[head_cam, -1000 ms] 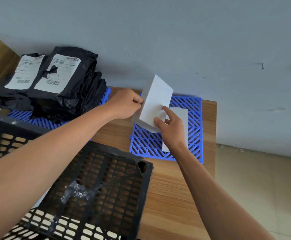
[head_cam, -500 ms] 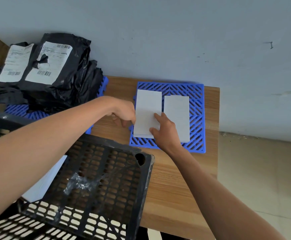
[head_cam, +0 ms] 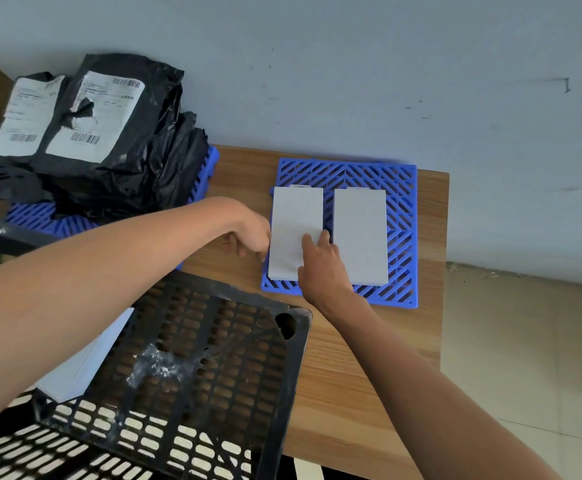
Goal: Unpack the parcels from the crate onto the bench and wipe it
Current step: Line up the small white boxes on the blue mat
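While two white boxes lie flat side by side on the blue grid mat [head_cam: 400, 188] at the counter's [head_cam: 345, 382] two o'clock corner, both hands work at the left box [head_cam: 294, 223]. The right hand [head_cam: 320, 268] rests on that box's near right corner, its grip apart, with straight fingers pressing on the top face. The left hand [head_cam: 249, 233] sits at nine o'clock from the same box, touching its left edge; its fingers curl downward, and I cannot tell whether that grip is clamped on the box edge or only touching it. The right box [head_cam: 360, 233] lies just beside the left one, a narrow gap between them. At ten o'clock a pile of black mail bags [head_cam: 137, 157] with white shipping labels sits on a second blue mat [head_cam: 203, 174]. The black crate [head_cam: 213, 358] stands at seven o'clock on the counter, and a pale box [head_cam: 85, 362] shows inside it, leaning against its left wall.
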`<state>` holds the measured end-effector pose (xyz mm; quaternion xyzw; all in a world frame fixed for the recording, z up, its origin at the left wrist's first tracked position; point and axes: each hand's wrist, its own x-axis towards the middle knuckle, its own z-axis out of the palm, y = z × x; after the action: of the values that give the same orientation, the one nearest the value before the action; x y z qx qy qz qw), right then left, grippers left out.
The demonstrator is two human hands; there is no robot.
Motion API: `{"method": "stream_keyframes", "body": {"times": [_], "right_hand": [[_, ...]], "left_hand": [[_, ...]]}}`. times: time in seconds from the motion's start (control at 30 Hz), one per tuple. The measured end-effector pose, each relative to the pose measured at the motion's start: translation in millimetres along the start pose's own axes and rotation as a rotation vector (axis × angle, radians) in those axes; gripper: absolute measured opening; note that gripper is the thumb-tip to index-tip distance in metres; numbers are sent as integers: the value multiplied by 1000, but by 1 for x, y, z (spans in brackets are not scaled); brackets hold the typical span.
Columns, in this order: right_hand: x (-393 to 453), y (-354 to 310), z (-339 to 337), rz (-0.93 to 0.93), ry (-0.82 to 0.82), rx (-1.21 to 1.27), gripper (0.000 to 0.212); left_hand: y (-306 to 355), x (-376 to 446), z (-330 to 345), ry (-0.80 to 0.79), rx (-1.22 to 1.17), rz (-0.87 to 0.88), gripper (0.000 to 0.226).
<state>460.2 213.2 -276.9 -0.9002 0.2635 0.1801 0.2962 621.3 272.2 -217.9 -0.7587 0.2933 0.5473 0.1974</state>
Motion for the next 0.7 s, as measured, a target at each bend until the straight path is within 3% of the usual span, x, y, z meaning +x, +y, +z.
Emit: {"method": "stream_keyframes", "body": {"times": [0.13,0.23,0.33,0.4,0.53,0.7], "right_hand": [[-8,0,-8,-30,36,68,49],[-20,5,-16,-111,187,194,39],[-30,24,-24,-99,379,281,43],[-32,43,-25,-5,424,182,50],[-31,75,-19,209,360,142,60],[-31,77,-1,207,290,252,63]], "left_hand": [[0,-2,-5,17,39,39,49],[-3,-6,-12,113,67,69,40],[0,-9,-12,237,82,114,49],[4,-10,-8,215,82,164,57],[9,-9,1,110,155,203,60],[9,-9,5,41,315,163,57]]}}
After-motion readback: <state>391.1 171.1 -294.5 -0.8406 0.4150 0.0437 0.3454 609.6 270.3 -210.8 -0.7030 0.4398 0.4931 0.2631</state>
